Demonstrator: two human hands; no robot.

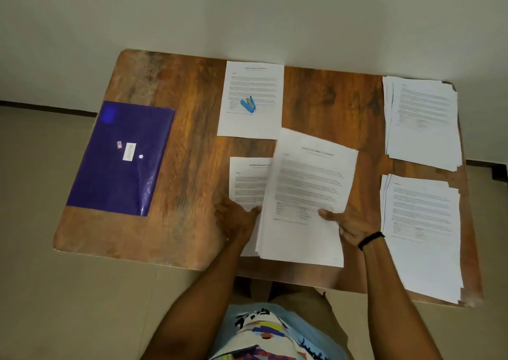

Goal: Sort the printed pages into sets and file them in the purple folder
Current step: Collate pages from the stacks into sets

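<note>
Wooden counter (192, 139), seen from above.

Right hand (349, 225) pinches a sheaf of white printed pages (308, 194) near its right edge. Thumb lies on top; the fingers are under the paper and hidden. The sheaf is lifted and tilted over the middle of the counter. Thin black wristband (371, 240) on that wrist.

Left hand (236, 222) rests on the near edge of a flat white headed page (247, 181), fingers fairly straight, gripping nothing that shows. The sheaf overlaps this page's right side.

Far centre: 1 more white printed page (247, 123) lies flat, with a small blue stapler (248, 104) on top of it.

Right end: 2 fanned piles of white printed pages, the far pile (423, 120) and the near pile (420, 236), both apart from the sheaf.

Flat purple plastic folder (121, 159) lies at the left end, apparently closed, well apart from all the paper.

Judgement: sorting is early to midway. The 2 headed pages look like the starts of sets. The sheaf and both piles are not yet dealt out. No set looks stapled and nothing appears filed. Left to do: finish dealing, staple, load the folder.
</note>
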